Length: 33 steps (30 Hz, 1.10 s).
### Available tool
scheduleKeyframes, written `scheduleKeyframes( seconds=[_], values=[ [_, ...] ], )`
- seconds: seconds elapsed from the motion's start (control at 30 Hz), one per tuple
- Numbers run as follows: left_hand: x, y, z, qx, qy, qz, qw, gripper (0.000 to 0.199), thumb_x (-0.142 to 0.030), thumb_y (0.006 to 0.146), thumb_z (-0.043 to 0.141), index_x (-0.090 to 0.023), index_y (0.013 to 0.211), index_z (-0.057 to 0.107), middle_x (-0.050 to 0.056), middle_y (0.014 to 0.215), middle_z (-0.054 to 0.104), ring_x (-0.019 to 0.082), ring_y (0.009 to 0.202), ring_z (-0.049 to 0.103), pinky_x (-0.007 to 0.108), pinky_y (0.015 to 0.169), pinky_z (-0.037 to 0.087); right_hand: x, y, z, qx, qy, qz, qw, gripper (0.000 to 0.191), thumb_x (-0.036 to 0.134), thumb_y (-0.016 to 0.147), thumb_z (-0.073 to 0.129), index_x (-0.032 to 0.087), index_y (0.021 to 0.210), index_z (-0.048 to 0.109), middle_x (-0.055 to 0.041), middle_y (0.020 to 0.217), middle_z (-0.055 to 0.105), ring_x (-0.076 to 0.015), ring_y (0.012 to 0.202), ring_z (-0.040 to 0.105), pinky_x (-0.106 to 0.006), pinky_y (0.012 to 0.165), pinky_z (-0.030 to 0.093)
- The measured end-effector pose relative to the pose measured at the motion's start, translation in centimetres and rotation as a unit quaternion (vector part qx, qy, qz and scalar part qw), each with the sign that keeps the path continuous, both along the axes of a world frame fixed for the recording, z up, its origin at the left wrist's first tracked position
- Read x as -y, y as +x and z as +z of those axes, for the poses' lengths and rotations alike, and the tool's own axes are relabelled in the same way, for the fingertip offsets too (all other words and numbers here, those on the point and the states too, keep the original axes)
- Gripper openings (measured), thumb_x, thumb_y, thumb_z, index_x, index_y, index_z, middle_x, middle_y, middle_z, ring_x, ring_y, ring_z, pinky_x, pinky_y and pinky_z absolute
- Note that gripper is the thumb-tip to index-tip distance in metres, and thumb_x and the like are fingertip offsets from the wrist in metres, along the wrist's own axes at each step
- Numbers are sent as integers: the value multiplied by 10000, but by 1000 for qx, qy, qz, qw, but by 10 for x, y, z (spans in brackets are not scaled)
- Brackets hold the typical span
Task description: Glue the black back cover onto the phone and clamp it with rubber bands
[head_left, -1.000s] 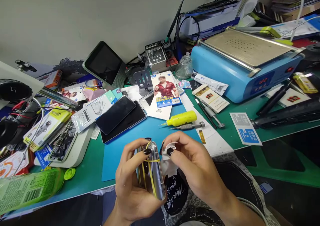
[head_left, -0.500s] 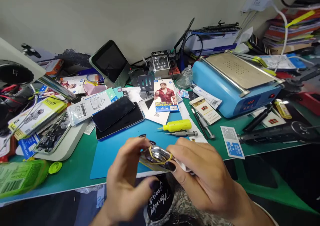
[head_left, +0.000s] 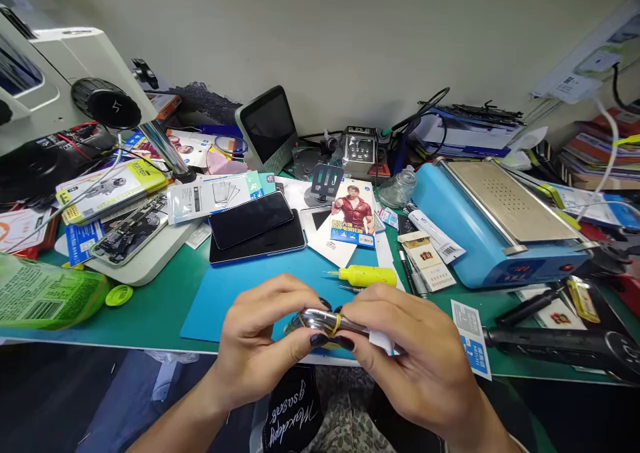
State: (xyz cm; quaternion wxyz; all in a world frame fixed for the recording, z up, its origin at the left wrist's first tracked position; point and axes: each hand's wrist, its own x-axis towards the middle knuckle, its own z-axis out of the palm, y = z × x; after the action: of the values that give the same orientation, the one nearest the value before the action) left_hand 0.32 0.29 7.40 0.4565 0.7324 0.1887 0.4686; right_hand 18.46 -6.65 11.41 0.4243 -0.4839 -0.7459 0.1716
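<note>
A phone with a shiny silver edge is held edge-up between both hands at the front of the bench, with a yellow rubber band around it. My left hand pinches its left end between thumb and fingers. My right hand grips the other end, thumb close to the band, and a bit of white material shows under its fingers. Beyond the hands a yellow bottle with a needle tip lies on the blue mat. The phone's faces are mostly hidden.
Two dark phone screens lie stacked behind the left hand. A blue heating machine stands at the right, near a black screwdriver-like tool. At the left are a green pack, an opened phone and a microscope stand.
My left thumb and fingers have closed onto the phone's left end; they were spread apart before. The rubber band now sits further right on the phone. The camera view has shifted left and up.
</note>
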Motion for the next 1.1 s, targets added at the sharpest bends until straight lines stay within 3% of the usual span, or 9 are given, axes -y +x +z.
scheduleKeyframes(
  seconds=[0.43,0.6,0.73,0.87,0.97,1.1],
  values=[
    [1,-2,-2,11,-22,21,999,94,-186,837,663,-207,929,674,46,804,668,181,761,629,291,657,536,-10,-13,0,-59,12,-8,998,141,74,823,572,189,874,635,-25,714,641,-140,604,559,-272,542,430],
    [-1,1,-1,24,-31,35,999,108,-171,822,679,-209,922,693,32,799,669,165,753,628,258,632,529,-8,-9,-2,-75,-22,-29,997,121,120,818,621,203,905,615,-11,741,598,-140,648,528,-274,587,421],
    [-3,3,0,21,-38,43,998,105,-164,831,662,-212,913,705,34,807,676,158,739,621,248,601,508,-3,1,14,-193,-101,-83,972,286,171,799,613,240,1071,557,-46,960,538,-187,845,529,-290,677,474],
    [-5,3,-3,26,-53,54,997,114,-170,842,652,-216,925,714,36,823,680,159,746,620,247,602,501,-10,0,30,-272,-76,-55,958,224,72,879,460,244,995,544,-51,937,543,-178,848,555,-280,658,501],
    [-5,2,-3,48,-70,41,996,147,-169,841,659,-217,968,717,36,829,672,151,744,611,243,613,501,-22,-6,30,-211,-18,-39,976,241,20,875,521,239,948,591,-45,918,612,-172,866,594,-279,669,501],
    [-5,1,0,64,-92,19,994,200,-144,847,649,-224,1018,714,25,865,674,129,769,605,225,660,495,-32,-8,26,-32,14,-4,999,267,-20,789,650,212,913,695,-29,882,587,-134,808,587,-268,689,482]
  ],
)
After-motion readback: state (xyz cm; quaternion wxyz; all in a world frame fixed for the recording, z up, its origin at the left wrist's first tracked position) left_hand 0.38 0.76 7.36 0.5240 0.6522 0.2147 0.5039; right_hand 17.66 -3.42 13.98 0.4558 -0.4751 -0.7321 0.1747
